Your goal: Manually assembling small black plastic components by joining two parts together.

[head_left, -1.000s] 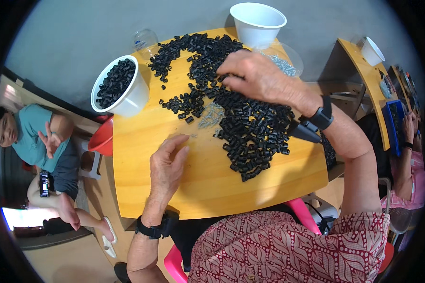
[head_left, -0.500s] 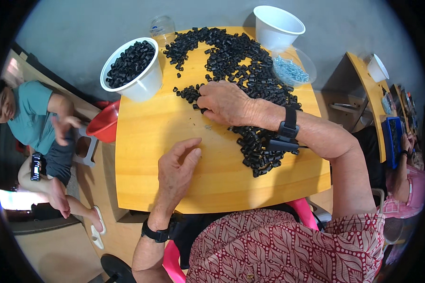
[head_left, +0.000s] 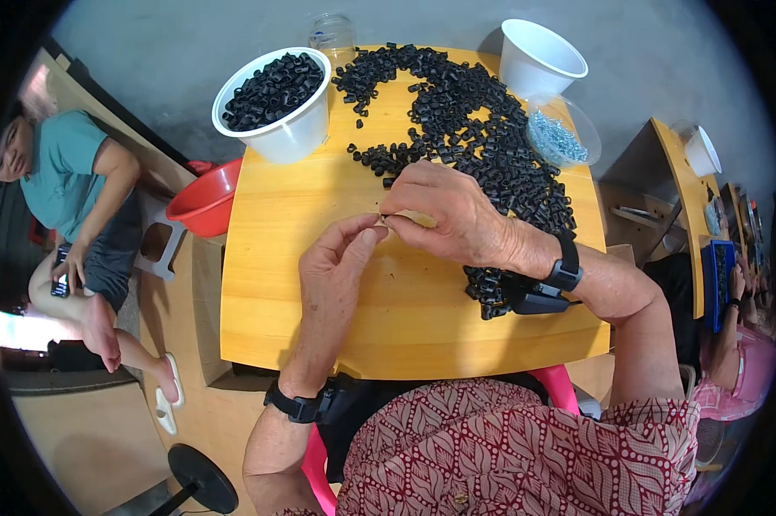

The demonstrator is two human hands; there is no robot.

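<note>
My left hand (head_left: 335, 279) and my right hand (head_left: 446, 213) meet fingertip to fingertip over the yellow table (head_left: 276, 258). Each one pinches with thumb and forefinger. Between the tips a tiny dark bit shows, mostly covered by the fingers; I cannot make out what it is. Small black ring-shaped plastic pieces (head_left: 465, 112) spread in a heap beyond and to the right of my hands, partly under my right forearm. A short row of the same pieces lies just past my right fingers.
A white tub (head_left: 315, 116) full of black pieces stands far left, beside a clear jar (head_left: 333, 39). At the far right are a white bucket (head_left: 538, 69) and a clear dish of small silvery parts (head_left: 560, 142). A red basin (head_left: 203, 202) and a seated person (head_left: 87, 189) are on the left.
My right hand has come back from the loose black pieces to my left hand, whose thumb and forefinger have closed. The view has shifted slightly. The seated person's raised hand has dropped toward the phone.
</note>
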